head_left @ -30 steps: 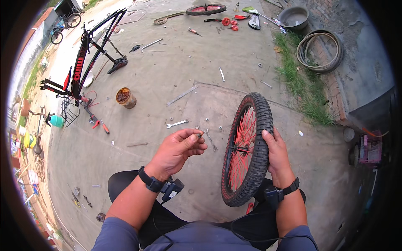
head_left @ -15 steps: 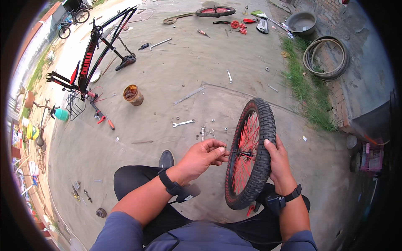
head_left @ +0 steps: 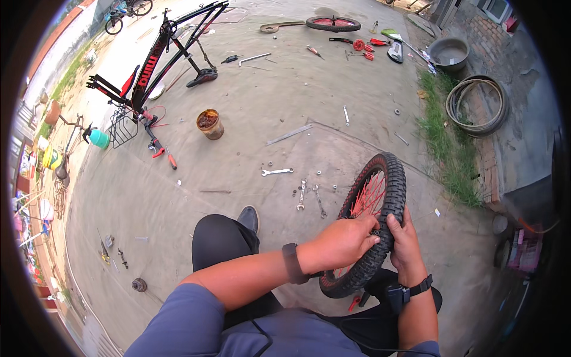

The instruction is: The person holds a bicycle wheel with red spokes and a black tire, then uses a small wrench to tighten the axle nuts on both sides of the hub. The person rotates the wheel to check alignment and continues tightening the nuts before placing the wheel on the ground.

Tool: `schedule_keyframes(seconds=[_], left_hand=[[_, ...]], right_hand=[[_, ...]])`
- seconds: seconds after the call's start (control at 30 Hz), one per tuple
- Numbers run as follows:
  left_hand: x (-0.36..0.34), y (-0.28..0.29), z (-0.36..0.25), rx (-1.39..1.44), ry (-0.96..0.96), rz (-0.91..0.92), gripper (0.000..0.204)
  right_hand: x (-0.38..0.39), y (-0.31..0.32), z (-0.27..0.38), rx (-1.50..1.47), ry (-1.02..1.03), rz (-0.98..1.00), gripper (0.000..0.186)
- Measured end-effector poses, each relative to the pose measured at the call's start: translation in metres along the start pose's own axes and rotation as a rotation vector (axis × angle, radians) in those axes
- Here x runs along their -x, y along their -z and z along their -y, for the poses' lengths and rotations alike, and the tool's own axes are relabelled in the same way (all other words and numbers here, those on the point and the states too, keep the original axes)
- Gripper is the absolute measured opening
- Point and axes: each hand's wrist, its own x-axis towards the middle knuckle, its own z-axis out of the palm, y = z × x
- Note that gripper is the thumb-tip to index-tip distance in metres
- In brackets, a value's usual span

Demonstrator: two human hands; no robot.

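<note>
A bicycle wheel (head_left: 399, 184) with a knobby black tire and red spokes stands upright, tilted, between my knees. My right hand (head_left: 405, 243) grips the tire from its right side, thumb on the tread. My left hand (head_left: 345, 241) reaches across the wheel's left face near the hub, fingers pinched together. The hub and whatever the fingertips hold are hidden behind that hand. Beyond the wheel on the concrete lie two wrenches, one upright in view (head_left: 302, 195) and another lying crosswise (head_left: 277, 172), with small nuts around them.
An upside-down black bicycle frame (head_left: 156, 65) stands at far left. Near it is a bucket of brown grease (head_left: 210, 125). Another wheel (head_left: 333, 24) and red-handled tools lie at the far side. Coiled tires (head_left: 476, 107) and a grey basin (head_left: 448, 53) sit by the right wall.
My left hand has moved right, from beside the axle to against the wheel's face. The wheel leans more to the right, and the head view has shifted left.
</note>
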Motion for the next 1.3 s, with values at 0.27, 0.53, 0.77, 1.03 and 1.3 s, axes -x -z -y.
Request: schedule_keyframes(seconds=[0.27,0.53,0.77,1.03,1.3], left_hand=[[0.02,-0.004,-0.008,-0.168,-0.083,0.02,0.029],[0.02,-0.002,-0.003,-0.021,-0.245,-0.072,0.027],[0.03,0.023,-0.004,0.056,-0.139,-0.111,0.027],[0.038,0.028,0.004,0.065,-0.201,-0.176,0.026],[0.037,0.034,0.001,0.074,-0.212,-0.209,0.025]], right_hand=[[0.015,-0.02,-0.012,0.075,0.08,-0.131,0.038],[0.01,-0.004,-0.015,0.091,0.108,-0.127,0.029],[0.018,-0.006,-0.01,0.08,0.103,-0.204,0.029],[0.024,0.008,-0.011,0.113,0.112,-0.202,0.031],[0.025,0.003,-0.012,0.115,0.114,-0.206,0.031]])
